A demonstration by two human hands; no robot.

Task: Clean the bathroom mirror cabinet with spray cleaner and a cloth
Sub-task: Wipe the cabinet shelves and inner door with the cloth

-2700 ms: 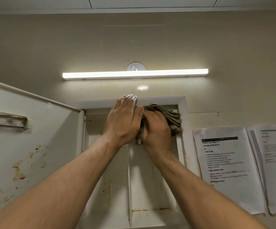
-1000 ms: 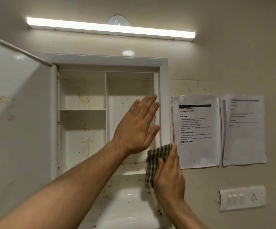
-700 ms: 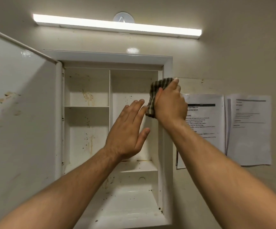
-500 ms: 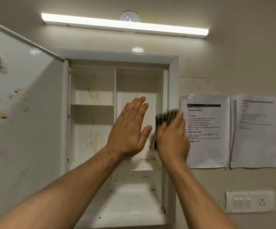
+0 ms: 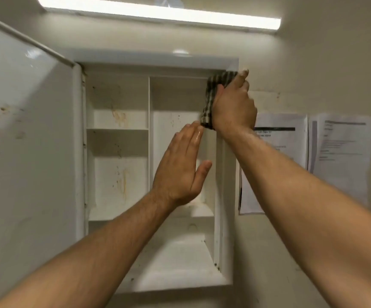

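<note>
Two hands up: right hand (image 5: 233,103) grips checked cloth (image 5: 211,101) against stained cabinet (image 5: 226,196) frame; left hand (image 5: 180,172) flat, empty.

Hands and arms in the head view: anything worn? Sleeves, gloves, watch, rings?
Nothing worn that shows. The left hand and right hand are bare, with no gloves, and no rings or watch are visible. Both forearms are bare to the frame edge, with visible hair and no sleeve cuffs. The left fingers have a wet sheen.

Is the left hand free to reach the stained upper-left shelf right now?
Probably yes: the left hand is open and empty, the door is swung aside, and nothing blocks the upper-left shelf.
</note>
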